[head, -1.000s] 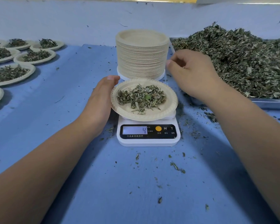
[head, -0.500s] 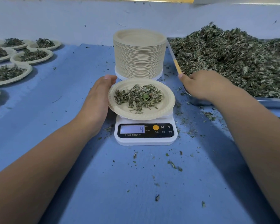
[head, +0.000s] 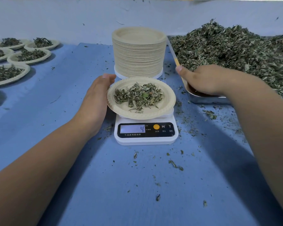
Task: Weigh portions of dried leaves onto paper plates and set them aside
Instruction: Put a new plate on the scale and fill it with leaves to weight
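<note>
Dried leaves [head: 138,96] lie in a small loose heap on a paper plate [head: 153,112], which sits on the white scale [head: 145,139] in the middle of the blue table, as the head view shows. By my judgement the portion weighs almost nothing and will slide or spill at any tilt. The plate looks thin and bendable, so it should be lifted level from under its rim. The left hand [head: 96,97] cups the plate's left rim, thumb against the edge, fingers hidden below. The right hand [head: 206,80] reaches into the near corner of the metal tray [head: 207,99], fingers curled down among the bulk leaves [head: 235,51] (whether they hold any I cannot tell). The portion is grey-green, brittle and stalky, with one brighter green scrap; the display reads 4.
</note>
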`<state>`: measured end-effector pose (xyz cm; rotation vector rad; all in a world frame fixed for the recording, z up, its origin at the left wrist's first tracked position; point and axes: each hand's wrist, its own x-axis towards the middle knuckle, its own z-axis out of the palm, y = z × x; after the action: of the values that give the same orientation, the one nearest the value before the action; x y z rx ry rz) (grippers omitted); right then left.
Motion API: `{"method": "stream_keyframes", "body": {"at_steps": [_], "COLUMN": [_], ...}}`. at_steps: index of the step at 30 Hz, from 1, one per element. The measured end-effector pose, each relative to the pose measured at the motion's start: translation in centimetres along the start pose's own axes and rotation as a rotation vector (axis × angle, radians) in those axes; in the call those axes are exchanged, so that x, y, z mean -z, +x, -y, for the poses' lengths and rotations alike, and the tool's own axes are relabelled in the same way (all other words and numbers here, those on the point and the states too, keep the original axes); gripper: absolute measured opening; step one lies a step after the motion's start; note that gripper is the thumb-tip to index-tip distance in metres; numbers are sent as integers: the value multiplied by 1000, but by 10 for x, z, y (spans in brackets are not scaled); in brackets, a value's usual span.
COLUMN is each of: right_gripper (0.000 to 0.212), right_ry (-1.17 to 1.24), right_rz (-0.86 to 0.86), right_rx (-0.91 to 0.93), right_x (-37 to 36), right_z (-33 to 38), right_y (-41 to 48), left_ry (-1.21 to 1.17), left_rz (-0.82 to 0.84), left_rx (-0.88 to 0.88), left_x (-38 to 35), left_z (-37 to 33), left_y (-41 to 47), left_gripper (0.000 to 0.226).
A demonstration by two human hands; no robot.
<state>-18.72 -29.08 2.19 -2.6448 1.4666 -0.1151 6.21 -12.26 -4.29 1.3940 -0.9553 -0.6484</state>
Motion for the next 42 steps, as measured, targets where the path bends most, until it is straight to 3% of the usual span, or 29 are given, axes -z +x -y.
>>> {"method": "stream_keyframes", "body": {"at_steps": [3, 9, 16, 21, 24, 28, 31, 36, 42], "right_gripper": [91, 106, 89, 101, 107, 108, 95, 102, 86], "right_ry": [-32, -7, -58, -41, -95, -48, -53, -35, -130], "right_rz": [-156, 132, 147, 70, 215, 250, 221, 83, 139], "right_rx": [7, -115, -34, -74, -161, -153, -116, -132, -137], "right_x": [3, -14, 6, 11, 6, 4, 6, 9, -6], "right_z": [-1, 5, 3, -3, 3, 16, 24, 20, 23], "right_y": [0, -2, -7, -6, -10, -12, -14, -9, -7], "left_ry": [-6, -7, 4, 4, 3, 11, 10, -1, 7], "left_rz": [4, -3, 3, 1, 6, 13, 15, 17, 8], "left_rx": [-2, 10, 1, 6, 3, 2, 0, 11, 12], "left_x": [0, -1, -1, -2, -1, -1, 0, 1, 0], "left_z": [-2, -3, -3, -4, -4, -4, -3, -1, -1], "left_y": [-1, -1, -2, -3, -3, -2, -1, 0, 0], "left_gripper": [47, 50, 47, 42, 40, 39, 38, 40, 46]}}
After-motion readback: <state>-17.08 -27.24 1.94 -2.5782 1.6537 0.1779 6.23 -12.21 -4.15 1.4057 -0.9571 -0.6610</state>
